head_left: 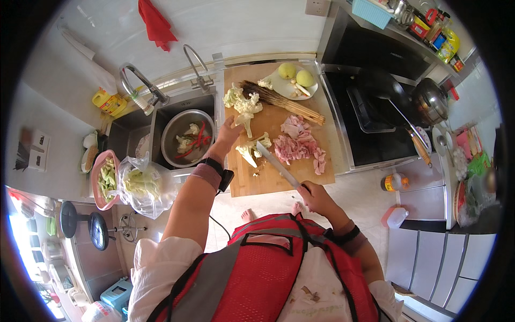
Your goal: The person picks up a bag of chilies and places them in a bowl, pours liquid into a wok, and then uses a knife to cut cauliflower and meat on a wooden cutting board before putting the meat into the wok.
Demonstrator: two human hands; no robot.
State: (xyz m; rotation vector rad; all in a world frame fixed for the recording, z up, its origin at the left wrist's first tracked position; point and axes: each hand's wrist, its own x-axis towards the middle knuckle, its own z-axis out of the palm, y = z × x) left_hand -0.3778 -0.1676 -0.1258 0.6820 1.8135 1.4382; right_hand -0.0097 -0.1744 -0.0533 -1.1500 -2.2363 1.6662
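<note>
My right hand (pixel 319 198) grips the handle of a kitchen knife (pixel 279 167); its blade points up and left over the wooden cutting board (pixel 245 183). The blade tip lies beside cut cauliflower florets (pixel 249 155). My left hand (pixel 228 133) is at the board's left edge, fingers apart, next to the stem of a larger cauliflower piece (pixel 247 106). Whether a fingertip touches that stem cannot be made out. Sliced raw meat (pixel 295 141) is heaped right of the blade. Behind it lies a bamboo pot-scrubbing brush (pixel 283 100).
A white plate (pixel 281 90) holds two round green fruits and garlic. In the sink (pixel 209 100), a metal basin (pixel 165 139) contains cauliflower and red chillies. Left are a pink basket (pixel 116 159) and a plastic bag of vegetables (pixel 147 185). A wok (pixel 374 88) sits on the black stove (pixel 342 104).
</note>
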